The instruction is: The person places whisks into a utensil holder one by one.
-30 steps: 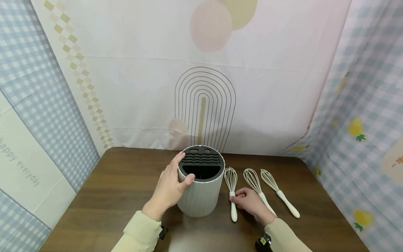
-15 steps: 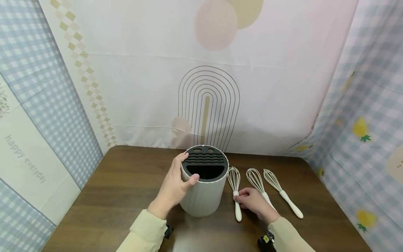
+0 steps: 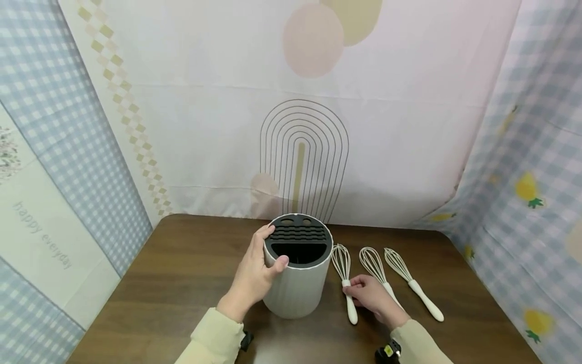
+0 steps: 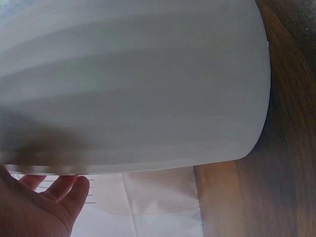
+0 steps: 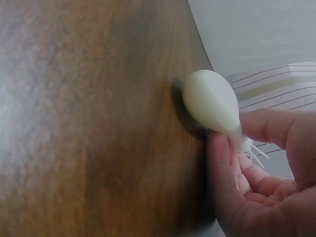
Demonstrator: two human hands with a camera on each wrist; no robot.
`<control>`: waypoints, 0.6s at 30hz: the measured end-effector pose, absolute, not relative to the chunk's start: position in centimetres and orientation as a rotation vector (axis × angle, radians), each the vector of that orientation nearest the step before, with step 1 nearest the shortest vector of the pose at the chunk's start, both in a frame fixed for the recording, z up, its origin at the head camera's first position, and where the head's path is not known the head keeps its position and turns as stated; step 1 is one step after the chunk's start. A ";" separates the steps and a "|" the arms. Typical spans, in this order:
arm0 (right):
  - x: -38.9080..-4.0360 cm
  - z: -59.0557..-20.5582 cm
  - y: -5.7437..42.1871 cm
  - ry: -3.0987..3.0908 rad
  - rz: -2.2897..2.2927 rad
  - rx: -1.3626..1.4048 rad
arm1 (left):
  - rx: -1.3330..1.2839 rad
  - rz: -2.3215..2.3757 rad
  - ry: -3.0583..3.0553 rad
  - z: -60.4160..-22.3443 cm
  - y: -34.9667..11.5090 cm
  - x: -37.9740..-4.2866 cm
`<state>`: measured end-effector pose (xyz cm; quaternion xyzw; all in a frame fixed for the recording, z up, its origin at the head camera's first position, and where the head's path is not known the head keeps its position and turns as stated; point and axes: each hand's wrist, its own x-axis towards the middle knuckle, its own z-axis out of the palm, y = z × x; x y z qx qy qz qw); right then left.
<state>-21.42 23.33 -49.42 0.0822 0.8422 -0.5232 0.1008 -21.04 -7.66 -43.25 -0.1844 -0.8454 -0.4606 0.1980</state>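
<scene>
A white ribbed utensil holder (image 3: 295,290) with a black slotted top stands upright on the wooden table. My left hand (image 3: 252,275) holds its left side near the rim, thumb at the front and fingers farther back. In the left wrist view those fingers (image 4: 74,197) lie along the holder's edge. Just right of the holder, my right hand (image 3: 373,296) pinches a white whisk (image 3: 351,308) by the upper handle, wires pointing away from me. The right wrist view shows the rounded handle end (image 5: 212,101) close over the table, with thumb and fingers around the neck.
Two more white whisks lie to the right: a middle whisk (image 3: 373,260), its handle partly behind my right hand, and an outer whisk (image 3: 425,301). The brown table (image 3: 191,263) ends at a patterned cloth backdrop (image 3: 213,151), with checked cloth on both sides.
The whole head view has shifted slightly. Both hands keep their places on the utensil holder and on the near whisk, with no clear movement of either thing.
</scene>
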 end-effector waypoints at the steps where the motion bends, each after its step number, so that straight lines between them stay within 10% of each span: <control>1: -21.5 -49.4 23.3 2.482 -1.549 0.248 | -0.518 -1.287 -2.365 -43.3 -7.7 -21.0; 18: -21.4 -49.8 23.4 2.527 -1.580 0.215 | -0.514 -1.280 -2.395 -42.9 -7.8 -20.9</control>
